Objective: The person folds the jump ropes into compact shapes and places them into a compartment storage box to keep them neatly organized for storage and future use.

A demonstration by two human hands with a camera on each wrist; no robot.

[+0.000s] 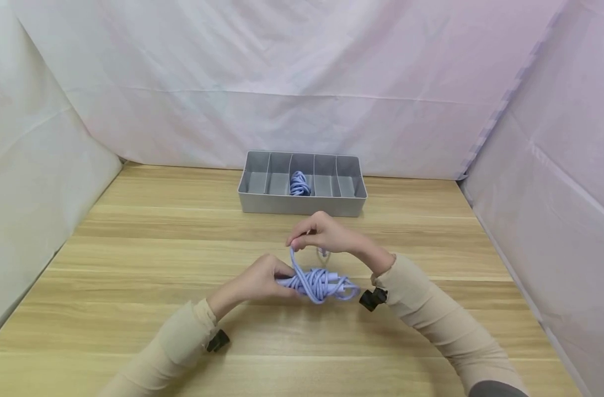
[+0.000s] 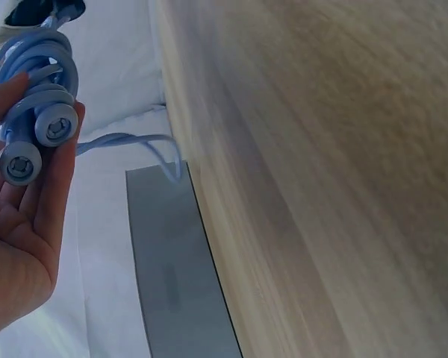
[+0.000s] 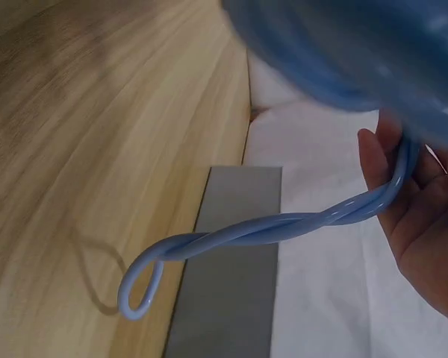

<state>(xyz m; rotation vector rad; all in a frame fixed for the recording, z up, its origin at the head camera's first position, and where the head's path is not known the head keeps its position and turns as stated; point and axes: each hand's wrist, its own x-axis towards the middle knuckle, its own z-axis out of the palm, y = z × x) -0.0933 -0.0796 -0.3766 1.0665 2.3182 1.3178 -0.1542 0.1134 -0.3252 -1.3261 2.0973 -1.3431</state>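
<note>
A blue-lavender jump rope (image 1: 319, 285) is wound in several turns around its two handles, held above the table. My left hand (image 1: 264, 278) grips the bundle at its left end, thumb on top. In the left wrist view, the round handle ends (image 2: 57, 125) show side by side between thumb and fingers. Above the bundle, my right hand (image 1: 326, 234) pinches a doubled, twisted length of the rope between thumb and fingers. The free loop (image 3: 140, 298) of that length hangs down in the right wrist view. Part of the bundle is blurred there, close to the camera.
A grey tray (image 1: 304, 206) with several compartments stands at the back of the wooden table (image 1: 172, 248). Its middle compartment holds another coiled blue rope (image 1: 299, 184). White cloth walls (image 1: 292, 127) enclose the back and both sides.
</note>
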